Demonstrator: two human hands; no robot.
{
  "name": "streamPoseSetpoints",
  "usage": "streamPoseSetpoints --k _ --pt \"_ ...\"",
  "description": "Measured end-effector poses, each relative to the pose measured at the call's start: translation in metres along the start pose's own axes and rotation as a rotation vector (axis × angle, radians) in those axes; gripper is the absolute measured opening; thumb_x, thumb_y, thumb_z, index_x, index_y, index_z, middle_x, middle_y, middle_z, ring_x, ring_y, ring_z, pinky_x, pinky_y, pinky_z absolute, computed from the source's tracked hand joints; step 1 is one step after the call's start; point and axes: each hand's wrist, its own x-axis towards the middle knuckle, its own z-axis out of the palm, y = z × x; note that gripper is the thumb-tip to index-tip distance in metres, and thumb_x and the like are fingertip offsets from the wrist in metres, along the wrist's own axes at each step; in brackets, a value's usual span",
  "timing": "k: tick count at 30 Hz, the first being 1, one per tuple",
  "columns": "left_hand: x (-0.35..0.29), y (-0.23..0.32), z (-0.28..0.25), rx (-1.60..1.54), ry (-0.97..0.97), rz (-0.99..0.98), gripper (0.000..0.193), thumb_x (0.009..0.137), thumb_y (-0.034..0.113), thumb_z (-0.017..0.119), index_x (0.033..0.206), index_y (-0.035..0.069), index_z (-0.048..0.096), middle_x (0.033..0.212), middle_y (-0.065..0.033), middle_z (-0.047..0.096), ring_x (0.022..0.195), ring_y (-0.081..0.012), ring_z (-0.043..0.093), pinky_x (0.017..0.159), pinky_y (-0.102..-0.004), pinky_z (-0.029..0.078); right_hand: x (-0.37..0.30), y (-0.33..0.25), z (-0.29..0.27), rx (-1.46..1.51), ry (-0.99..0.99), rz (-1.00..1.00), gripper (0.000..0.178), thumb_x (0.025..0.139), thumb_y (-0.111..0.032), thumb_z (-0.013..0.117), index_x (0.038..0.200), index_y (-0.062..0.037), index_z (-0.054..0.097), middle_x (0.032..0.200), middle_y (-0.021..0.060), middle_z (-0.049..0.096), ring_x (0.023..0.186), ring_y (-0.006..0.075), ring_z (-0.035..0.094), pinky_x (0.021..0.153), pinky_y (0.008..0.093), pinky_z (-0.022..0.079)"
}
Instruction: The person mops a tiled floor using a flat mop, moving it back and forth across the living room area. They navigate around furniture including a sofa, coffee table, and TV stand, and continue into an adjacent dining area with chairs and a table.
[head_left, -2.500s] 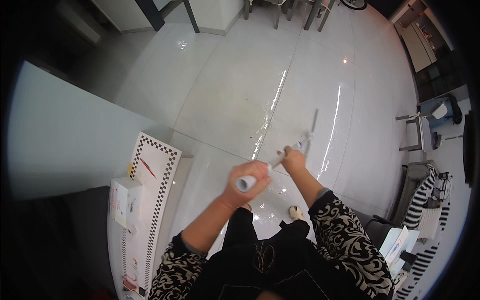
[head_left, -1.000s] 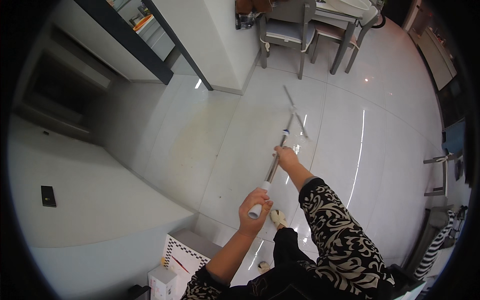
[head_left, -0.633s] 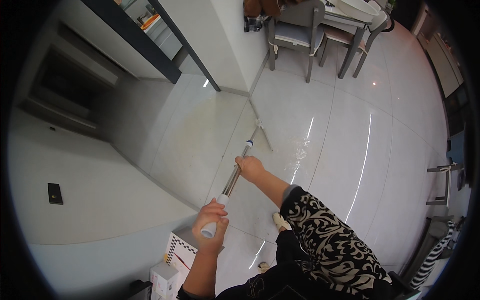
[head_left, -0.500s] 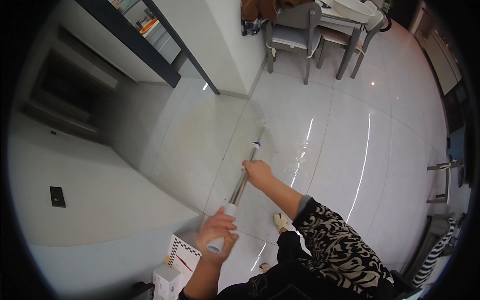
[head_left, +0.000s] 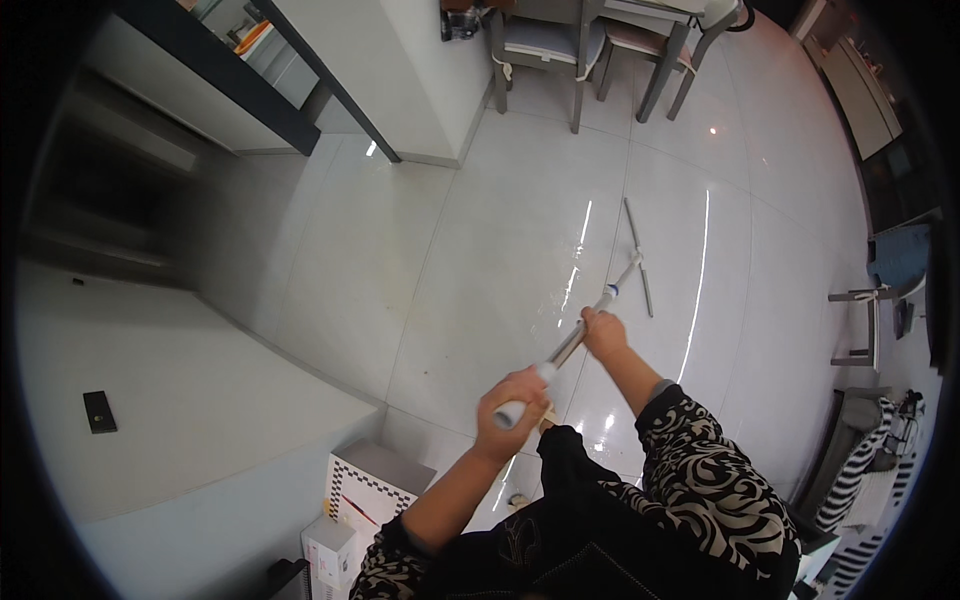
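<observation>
1. Left hand (head_left: 512, 405): closed around the white grip at the near end of a long-handled floor squeegee (head_left: 567, 347); the round end of the grip shows beyond the hand.
2. Right hand (head_left: 605, 335): closed around the metal shaft farther along, to the right of and beyond the left hand, just short of a blue-and-white collar (head_left: 611, 291).
3. Squeegee position: the shaft slants from near left to far right, ahead of the wearer. Its thin grey blade (head_left: 633, 230) is at the far end, over the floor (head_left: 480, 260), lying roughly far to near across the line of the shaft. Whether its whole edge touches the tiles cannot be told.
4. Floor: large pale glossy tiles with bright reflected streaks, one left of the blade and a longer one right of it. A few small dark specks are visible left of the shaft.
5. Near left: a checker-bordered white surface (head_left: 375, 490) bears a red, pen-like item (head_left: 358, 510), with a white box (head_left: 330, 550) beside it. Farther left, a pale ledge (head_left: 220, 430) carries a flat black object (head_left: 99, 412).
6. Far side: grey chairs (head_left: 540, 42) stand at a desk (head_left: 650, 12).
7. Right side: a black-and-white striped cloth (head_left: 858, 465).
</observation>
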Motion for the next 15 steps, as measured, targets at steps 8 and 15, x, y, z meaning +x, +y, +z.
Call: streamPoseSetpoints --k 8,15 --pt "0.021 0.106 -0.087 0.146 0.106 -0.027 0.018 0.073 -0.004 0.069 0.067 0.005 0.054 0.075 -0.0062 0.061 0.079 -0.0208 0.060 0.092 -0.0473 0.045 0.007 -0.150 -0.002 0.331 -0.021 -0.186 0.024 0.074 -0.021 0.066 0.088 -0.0065 0.053 0.074 0.0184 0.061 0.071 0.0387 0.061 0.062 0.0494 0.048" --pt "0.040 0.163 -0.062 0.514 -0.133 0.137 0.025 0.072 0.008 0.073 0.063 0.008 0.050 0.065 -0.0058 0.057 0.068 -0.0217 0.058 0.089 -0.0481 0.046 0.008 -0.217 -0.042 0.449 -0.022 -0.317 0.016 0.082 -0.021 0.059 0.091 -0.0084 0.059 0.071 0.0167 0.062 0.069 0.0366 0.062 0.063 0.0469 0.049"
